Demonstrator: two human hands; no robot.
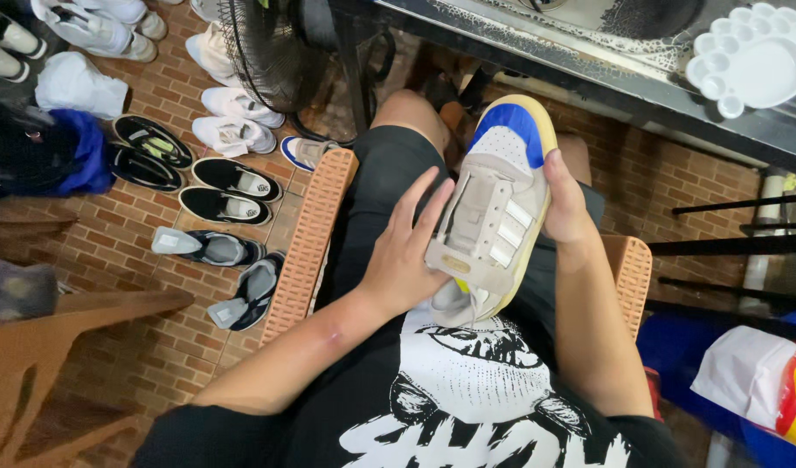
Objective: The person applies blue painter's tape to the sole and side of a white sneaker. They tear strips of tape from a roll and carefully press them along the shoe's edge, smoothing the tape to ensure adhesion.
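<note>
I sit on an orange plastic chair and hold a beige sneaker with a blue toe and white side stripes over my lap. My left hand rests against the shoe's tongue side, fingers spread along it. My right hand grips the sole edge on the far side, thumb near the toe. The shoe points away from me, toe up.
Several pairs of shoes line the brick floor at left, next to a black fan. A dark table with a white paint palette stands ahead. A wooden chair sits lower left; bags lie lower right.
</note>
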